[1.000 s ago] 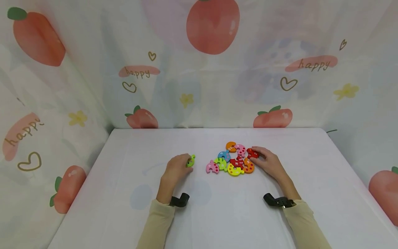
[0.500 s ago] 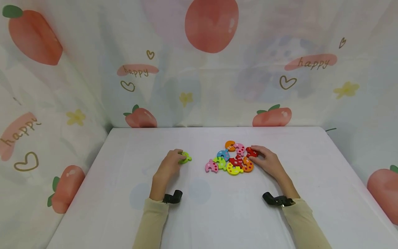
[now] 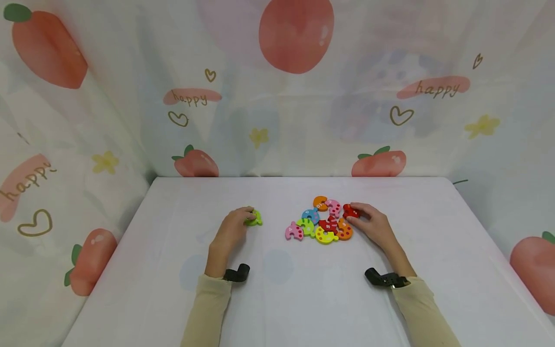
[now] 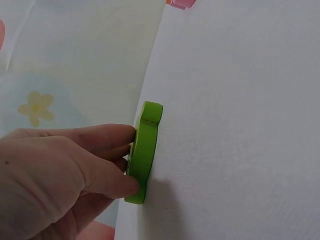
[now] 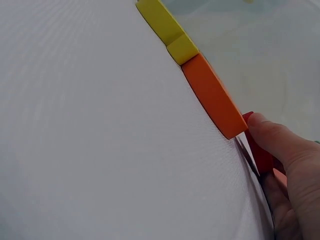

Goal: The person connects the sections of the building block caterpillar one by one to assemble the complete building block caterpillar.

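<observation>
"Pinching the green piece [image 4: 145, 145] between thumb and fingers, that's the left hand [image 3: 228, 233] we're watching, well apart from the cluster, out on the left!"

"And we've got the right hand [image 3: 376, 225] busy too: thumb and fingers grip a red piece [image 3: 349, 211] at the cluster's right edge."

"Is it touching its neighbour?"

"It's just beside the orange piece [image 5: 212, 97]; whether they touch, we can't tell."

"Moving outward, we find a yellow piece [image 3: 324, 237] against that orange one, a second red piece [image 3: 330, 224] just behind, then a lime piece [image 3: 310, 225] and a pink piece [image 3: 295, 230] at the left end."

"Farther back we spot a blue piece [image 3: 310, 215], another orange one [image 3: 319, 202] and another pink one [image 3: 334, 207]!"

"All on a white tabletop [image 3: 303, 299], and we see a black band [image 3: 236, 273] at each wrist, below it a tan sleeve [image 3: 205, 308]."

"Round the back, we've a printed cloth [image 3: 282, 108]: red fruit, hearts, 'happy'!"
</observation>
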A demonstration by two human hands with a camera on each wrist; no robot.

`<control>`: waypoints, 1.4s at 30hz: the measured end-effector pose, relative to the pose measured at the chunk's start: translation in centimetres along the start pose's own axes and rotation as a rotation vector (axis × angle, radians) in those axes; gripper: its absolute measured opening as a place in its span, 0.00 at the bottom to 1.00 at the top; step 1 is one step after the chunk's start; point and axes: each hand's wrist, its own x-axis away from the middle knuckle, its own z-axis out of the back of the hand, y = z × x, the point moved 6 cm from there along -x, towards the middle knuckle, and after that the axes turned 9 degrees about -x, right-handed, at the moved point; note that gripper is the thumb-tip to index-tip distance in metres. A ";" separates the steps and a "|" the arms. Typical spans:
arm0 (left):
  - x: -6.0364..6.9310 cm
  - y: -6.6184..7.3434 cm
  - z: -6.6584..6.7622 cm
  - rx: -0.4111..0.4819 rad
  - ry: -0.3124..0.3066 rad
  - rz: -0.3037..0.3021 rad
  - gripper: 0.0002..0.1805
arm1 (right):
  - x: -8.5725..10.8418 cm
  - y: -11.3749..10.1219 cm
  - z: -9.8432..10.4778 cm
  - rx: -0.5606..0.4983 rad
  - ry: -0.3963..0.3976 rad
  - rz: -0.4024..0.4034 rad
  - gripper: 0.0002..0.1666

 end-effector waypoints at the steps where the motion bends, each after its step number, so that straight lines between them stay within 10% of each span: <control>1: 0.0 -0.1 0.0 0.007 0.002 0.000 0.22 | 0.0 0.0 0.0 0.001 0.001 0.000 0.32; 15: 0.1 -0.9 0.1 0.057 -0.001 -0.034 0.11 | -0.8 -2.6 -0.6 -0.070 0.055 0.054 0.31; 27: -0.1 -1.1 -0.3 -0.006 -0.003 -0.050 0.19 | -1.7 -12.0 -10.0 -0.055 -0.031 0.350 0.26; 42: -0.6 -1.8 -0.4 -0.014 -0.034 -0.005 0.21 | -2.2 -15.5 -19.4 0.038 -0.069 0.289 0.24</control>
